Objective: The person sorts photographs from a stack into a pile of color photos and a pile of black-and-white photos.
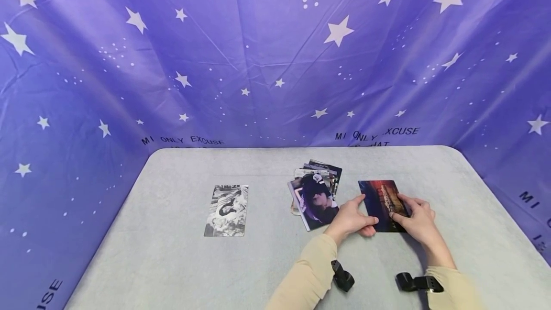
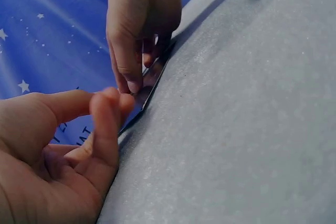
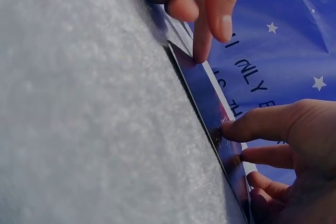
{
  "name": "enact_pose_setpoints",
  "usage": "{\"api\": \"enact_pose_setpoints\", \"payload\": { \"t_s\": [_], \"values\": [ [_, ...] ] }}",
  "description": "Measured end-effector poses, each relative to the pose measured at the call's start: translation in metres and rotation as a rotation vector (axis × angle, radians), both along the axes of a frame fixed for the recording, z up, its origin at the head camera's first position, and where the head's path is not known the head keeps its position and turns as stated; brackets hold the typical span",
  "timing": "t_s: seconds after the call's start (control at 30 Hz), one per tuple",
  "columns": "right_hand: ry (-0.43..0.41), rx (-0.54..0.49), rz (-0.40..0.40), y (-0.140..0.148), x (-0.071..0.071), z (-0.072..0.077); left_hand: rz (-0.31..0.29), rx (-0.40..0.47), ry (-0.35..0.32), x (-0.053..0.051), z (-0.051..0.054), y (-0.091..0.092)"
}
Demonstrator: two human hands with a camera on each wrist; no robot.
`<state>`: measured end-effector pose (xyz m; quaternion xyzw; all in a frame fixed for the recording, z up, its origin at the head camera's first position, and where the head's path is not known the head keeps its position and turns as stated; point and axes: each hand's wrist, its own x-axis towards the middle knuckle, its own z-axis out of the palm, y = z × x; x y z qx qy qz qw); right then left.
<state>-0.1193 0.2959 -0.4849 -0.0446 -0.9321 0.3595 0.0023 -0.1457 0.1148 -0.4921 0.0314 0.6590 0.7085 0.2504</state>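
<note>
Red-and-blue photo card [image 1: 380,200] lies flat on the right part of your grey table [image 1: 172,271], between your two hands. Well to the left, a black-and-white photo card [image 1: 226,211] lies alone, perhaps to be apart from the others. Near the middle is a pile of photo cards [image 1: 317,202], overlapping at uneven angles. Your left hand [image 1: 350,219] is partly open, with thumb and index finger spread at the card's left edge; it seems to touch without gripping. Your right hand [image 1: 418,219] is also partly open, index finger at the right edge and thumb over the face; probably both sides are touched to steady it. Open room shows left of the pile, but your left hand is just beside the pile's near edge, so there the space is tight. Your right hand has more room towards the table's right edge.
</note>
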Motion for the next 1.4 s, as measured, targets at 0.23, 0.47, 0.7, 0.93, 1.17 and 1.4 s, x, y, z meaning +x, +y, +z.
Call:
{"api": "enact_pose_setpoints", "payload": {
  "t_s": [0.23, 0.47, 0.7, 0.93, 1.17, 1.4],
  "values": [
    [-0.055, -0.042, 0.011, 0.001, 0.002, 0.0, -0.025, 0.185, -0.051, 0.001, -0.008, -0.011],
    [0.083, -0.059, -0.03, 0.0, 0.003, -0.002, -0.024, 0.244, -0.04, 0.006, -0.004, -0.021],
    [0.191, -0.15, -0.12, -0.017, 0.005, 0.004, -0.044, 0.243, 0.031, 0.002, 0.008, -0.036],
    [0.304, -0.226, -0.085, -0.037, 0.0, 0.003, -0.047, 0.206, 0.069, -0.002, 0.01, -0.047],
    [0.287, -0.26, -0.046, -0.05, -0.002, 0.003, -0.055, 0.183, 0.112, -0.004, 0.011, -0.066],
    [0.267, -0.222, 0.003, -0.068, -0.001, 0.001, -0.046, 0.154, 0.163, -0.008, 0.013, -0.09]
  ]
}}
